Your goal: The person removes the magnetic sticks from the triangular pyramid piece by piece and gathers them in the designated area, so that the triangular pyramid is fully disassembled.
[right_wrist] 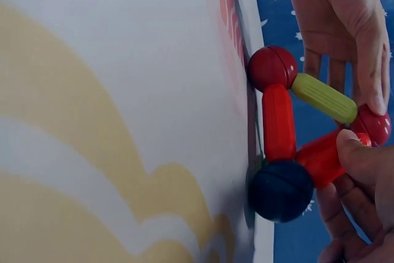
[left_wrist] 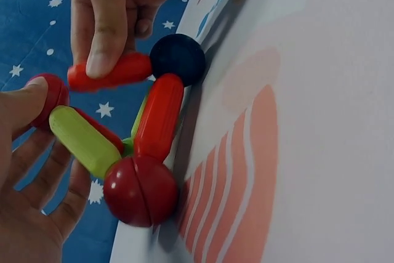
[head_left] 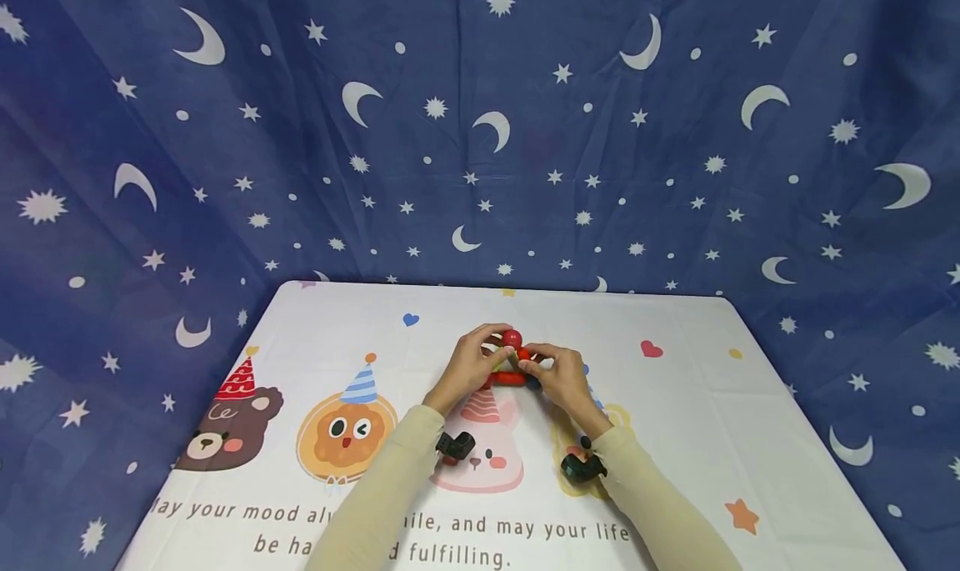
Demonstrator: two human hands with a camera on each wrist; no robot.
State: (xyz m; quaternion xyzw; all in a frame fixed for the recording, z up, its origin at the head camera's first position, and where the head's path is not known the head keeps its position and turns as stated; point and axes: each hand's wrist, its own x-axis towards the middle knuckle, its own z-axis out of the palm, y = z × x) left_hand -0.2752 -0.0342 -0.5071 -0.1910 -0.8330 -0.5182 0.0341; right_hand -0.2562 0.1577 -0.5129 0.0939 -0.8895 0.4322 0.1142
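A small frame of toy magnetic rods and balls stands on the table. My left hand holds its upper red ball between thumb and fingers. A yellow-green rod slopes from that ball to a lower red ball. Along the tabletop a red rod joins the lower red ball to a dark blue ball. My right hand pinches another red rod, one end at the blue ball and the other close to the upper red ball. More red and green rods at the back are partly hidden.
The white tablecloth carries printed animals, hearts and lettering. Behind the table's far edge hangs a blue curtain with moons and stars. A black wrist device sits by the left sleeve, another black device by the right.
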